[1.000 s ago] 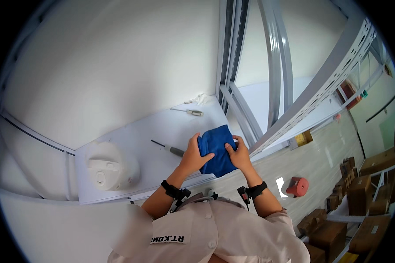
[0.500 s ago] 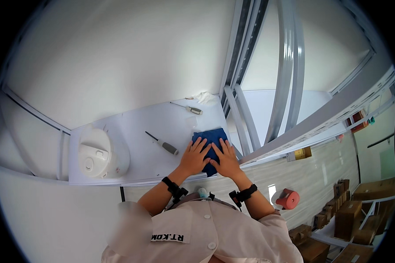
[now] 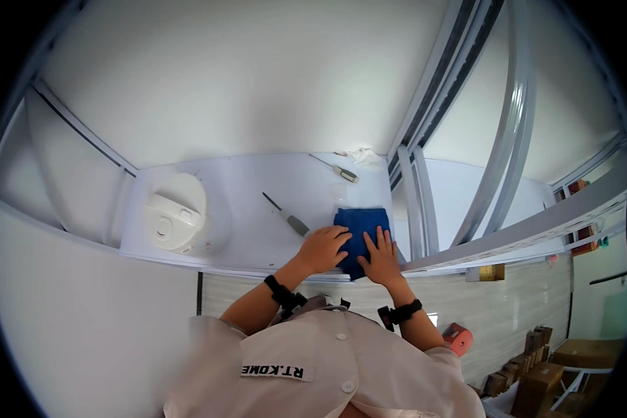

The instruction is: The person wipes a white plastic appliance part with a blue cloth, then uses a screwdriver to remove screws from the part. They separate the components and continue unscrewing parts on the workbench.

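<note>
A folded dark blue cloth (image 3: 361, 221) lies on the white shelf (image 3: 247, 240) near its front edge. My right hand (image 3: 381, 260) rests flat on the cloth's right part, fingers spread. At the cloth's left edge is my left hand (image 3: 324, 249), its fingers apart and reaching over the fabric; its thumb is partly hard to make out. A grey-handled screwdriver (image 3: 297, 224) lies just beyond my left hand, the handle end close to the knuckles. Farther back lies another screwdriver (image 3: 345, 174) with a pale and dark handle.
A white rice cooker (image 3: 177, 216) stands at the shelf's left. Crumpled white material (image 3: 364, 157) lies at the back. Grey metal posts (image 3: 425, 202) rise at the right, beside a long metal beam (image 3: 536, 223). A red stool (image 3: 458, 339) and cardboard boxes (image 3: 536, 383) are on the floor.
The view has shifted, so the shelf items appear farther right. My left hand has moved from the cloth's middle to its left edge, with fingers less spread. My right hand stays on the cloth.
</note>
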The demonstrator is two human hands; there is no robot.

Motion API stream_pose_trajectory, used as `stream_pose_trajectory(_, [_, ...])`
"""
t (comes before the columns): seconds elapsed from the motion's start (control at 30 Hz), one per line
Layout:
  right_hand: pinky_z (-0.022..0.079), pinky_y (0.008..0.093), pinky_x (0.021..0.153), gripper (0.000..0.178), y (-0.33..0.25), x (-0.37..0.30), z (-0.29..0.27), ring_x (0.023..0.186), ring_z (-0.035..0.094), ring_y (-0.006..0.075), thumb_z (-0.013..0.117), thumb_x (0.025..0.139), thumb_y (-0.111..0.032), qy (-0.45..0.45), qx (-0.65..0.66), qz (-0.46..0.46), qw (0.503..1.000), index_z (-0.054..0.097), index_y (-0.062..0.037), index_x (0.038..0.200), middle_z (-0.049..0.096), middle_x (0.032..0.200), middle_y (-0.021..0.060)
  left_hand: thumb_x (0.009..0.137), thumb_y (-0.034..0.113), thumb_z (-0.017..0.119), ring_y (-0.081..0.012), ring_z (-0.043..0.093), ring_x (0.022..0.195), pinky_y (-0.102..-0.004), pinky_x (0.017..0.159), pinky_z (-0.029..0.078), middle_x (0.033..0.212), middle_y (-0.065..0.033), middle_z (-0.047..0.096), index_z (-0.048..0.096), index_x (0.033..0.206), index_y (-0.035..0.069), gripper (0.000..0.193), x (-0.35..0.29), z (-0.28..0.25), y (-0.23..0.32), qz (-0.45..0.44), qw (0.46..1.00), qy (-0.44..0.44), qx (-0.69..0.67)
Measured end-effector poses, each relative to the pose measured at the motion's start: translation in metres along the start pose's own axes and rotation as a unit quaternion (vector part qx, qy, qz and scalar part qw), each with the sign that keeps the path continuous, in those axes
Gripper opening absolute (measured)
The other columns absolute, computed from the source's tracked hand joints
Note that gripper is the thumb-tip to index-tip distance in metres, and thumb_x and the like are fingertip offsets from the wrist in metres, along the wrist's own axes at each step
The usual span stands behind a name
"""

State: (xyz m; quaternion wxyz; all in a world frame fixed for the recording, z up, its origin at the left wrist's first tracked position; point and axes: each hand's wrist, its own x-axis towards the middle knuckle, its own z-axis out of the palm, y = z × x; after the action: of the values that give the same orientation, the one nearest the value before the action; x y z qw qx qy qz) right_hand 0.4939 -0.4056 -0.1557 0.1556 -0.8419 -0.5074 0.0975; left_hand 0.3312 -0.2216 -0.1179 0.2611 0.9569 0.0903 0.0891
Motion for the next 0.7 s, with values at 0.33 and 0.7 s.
stream_pose_trajectory(0.33, [0.055, 0.0487, 0.101, 0.048, -0.104, 0.056, -0.006, 0.125, 0.062, 0.042, 0.077, 0.09, -0.017, 0.076, 0.174, -0.143, 0.971, 0.065, -0.0044, 0.134, 0.061, 0.139, 0.0216, 0.096, 0.019, 0.074, -0.0323, 0.068, 0.108, -0.0438, 0.094, 0.055, 0.125, -0.0106, 0.071, 0.073, 0.125, 0.007, 0.032, -0.068, -0.099, 0.009, -0.017, 0.989, 0.142, -0.025])
stream_pose_trajectory(0.7, [0.058, 0.0505, 0.087, 0.06, -0.182, 0.108, 0.067, 0.112, 0.066, 0.0414, 0.078, 0.089, -0.02, 0.004, 0.011, -0.025, 1.0, 0.057, -0.0095, 0.145, 0.064, 0.123, 0.0204, 0.09, 0.01, 0.078, -0.0281, 0.071, 0.089, -0.0404, 0.079, 0.056, 0.107, -0.0063, 0.075, 0.075, 0.107, 0.009, 0.017, -0.175, -0.194, -0.05, 0.017, 0.969, 0.248, 0.01])
